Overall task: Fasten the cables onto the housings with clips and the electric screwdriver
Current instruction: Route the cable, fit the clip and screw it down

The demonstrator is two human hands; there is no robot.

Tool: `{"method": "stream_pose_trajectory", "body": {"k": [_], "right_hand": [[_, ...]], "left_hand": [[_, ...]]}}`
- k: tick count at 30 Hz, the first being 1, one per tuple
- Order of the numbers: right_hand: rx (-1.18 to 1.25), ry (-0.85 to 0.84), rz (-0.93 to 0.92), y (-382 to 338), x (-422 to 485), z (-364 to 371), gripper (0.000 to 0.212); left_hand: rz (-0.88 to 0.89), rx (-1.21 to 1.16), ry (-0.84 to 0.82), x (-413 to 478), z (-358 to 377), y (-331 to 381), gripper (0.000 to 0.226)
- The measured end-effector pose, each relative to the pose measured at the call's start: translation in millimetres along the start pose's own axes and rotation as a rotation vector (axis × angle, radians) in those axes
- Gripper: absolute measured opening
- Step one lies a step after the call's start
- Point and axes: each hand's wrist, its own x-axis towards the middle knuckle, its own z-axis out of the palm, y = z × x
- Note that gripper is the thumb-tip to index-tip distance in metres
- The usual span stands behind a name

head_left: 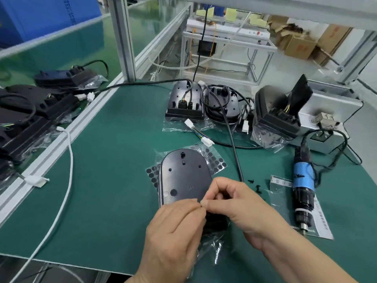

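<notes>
A black oval housing (184, 174) lies flat on a clear bag with a sheet of black round pads, in the middle of the green mat. Over its near end my left hand (175, 231) and my right hand (240, 203) meet fingertip to fingertip, pinching something small and dark that I cannot make out. A black cable (234, 148) runs down from the back to the housing's right side. The electric screwdriver (302, 186), black with a blue band, lies on the mat at the right. A few small black screws or clips (258, 185) lie loose beside it.
Three more housings with cables (206, 103) in bags stand at the back of the mat. Further black housings (30, 111) are stacked on the left bench beyond an aluminium rail. A white cable (67, 180) crosses the left of the mat. A grey metal box (330, 111) sits back right.
</notes>
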Motion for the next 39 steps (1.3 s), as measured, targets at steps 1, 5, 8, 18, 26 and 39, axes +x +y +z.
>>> {"method": "stream_pose_trajectory", "body": {"k": [1,5,8,18,26,39], "right_hand": [[-0.003,-0.004,0.005,2,0,0,0.019],[0.06,0.078,-0.073,0,-5,-13,0.007],[-0.435,0.666,-0.22,6,-2,-74,0.025],[-0.7,0.838,0.243,49,8,-146,0.095],[0.405,0.747,-0.008,32,-17,-138,0.016],[1.033,0.293,-0.438,-45,-24,-48,0.053]], "left_hand": [[0.016,-0.004,-0.002,1,0,0,0.012],[0.074,-0.017,-0.021,2,-2,-3,0.024],[0.083,-0.02,-0.027,2,-2,-3,0.028],[0.049,-0.001,-0.063,-1,-2,-2,0.016],[0.108,0.081,-0.126,-1,-5,-1,0.015],[0.108,0.015,-0.13,-5,-4,-5,0.028]]}}
